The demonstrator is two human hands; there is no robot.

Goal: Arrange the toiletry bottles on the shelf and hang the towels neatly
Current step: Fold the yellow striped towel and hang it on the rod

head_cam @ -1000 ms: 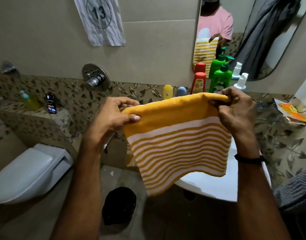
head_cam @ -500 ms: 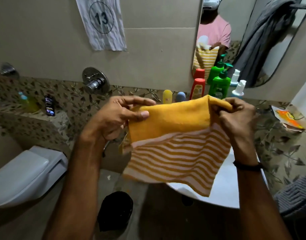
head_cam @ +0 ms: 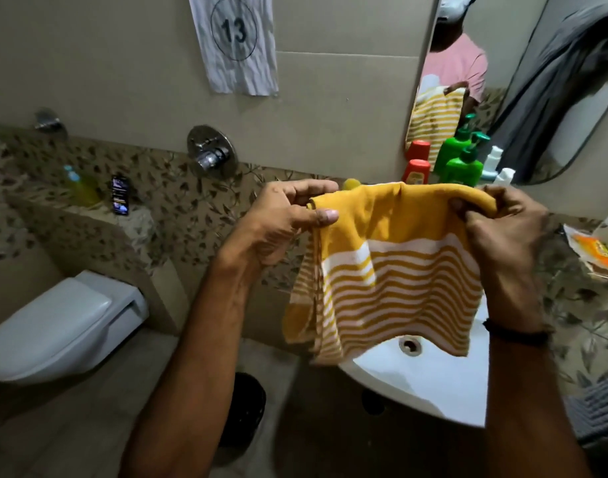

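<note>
Above white sink (head_cam: 416, 391), yellow striped towel (head_cam: 392, 270), folded, both hands gripping

A white toilet with a shut lid (head_cam: 59, 322) is sitting at the left. A black phone (head_cam: 119, 195) is leaning on the ledge. A round white sink (head_cam: 430, 384) is showing below.

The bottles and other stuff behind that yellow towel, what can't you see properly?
All from the head view:
- Red bottle and green bottle: lower parts hidden by the towel.
- Yellow bottle: only its cap shows above the towel.
- Sink: back half covered by the towel.
- Bottle labels: too small to read.
- Phone screen: too small and blurred.
- Both hands: fingertips tucked behind the towel's top edge.
</note>
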